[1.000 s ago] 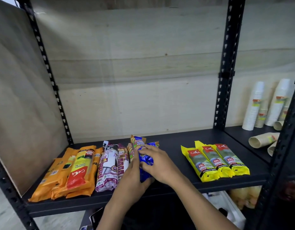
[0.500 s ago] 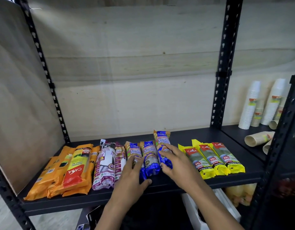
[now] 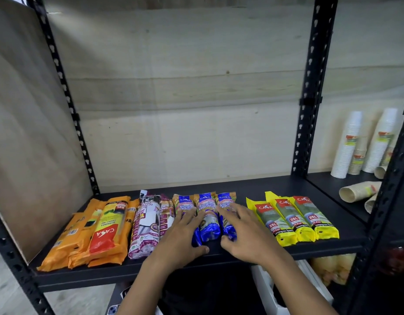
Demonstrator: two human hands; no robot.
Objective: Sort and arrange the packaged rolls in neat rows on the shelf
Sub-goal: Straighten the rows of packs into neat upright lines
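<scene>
Shelf (image 3: 242, 186) carries rolls (image 3: 206, 206) in rows.

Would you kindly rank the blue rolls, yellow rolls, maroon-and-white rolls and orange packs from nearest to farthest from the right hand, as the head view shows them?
1. blue rolls: directly beneath the right hand.
2. yellow rolls: just to its right.
3. maroon-and-white rolls: to the left, beyond the left hand.
4. orange packs: far left end of the shelf.

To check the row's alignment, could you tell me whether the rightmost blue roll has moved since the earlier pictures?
Yes. The rightmost blue roll has slid forward toward the shelf's front edge, its top now level with the yellow packs.
</scene>
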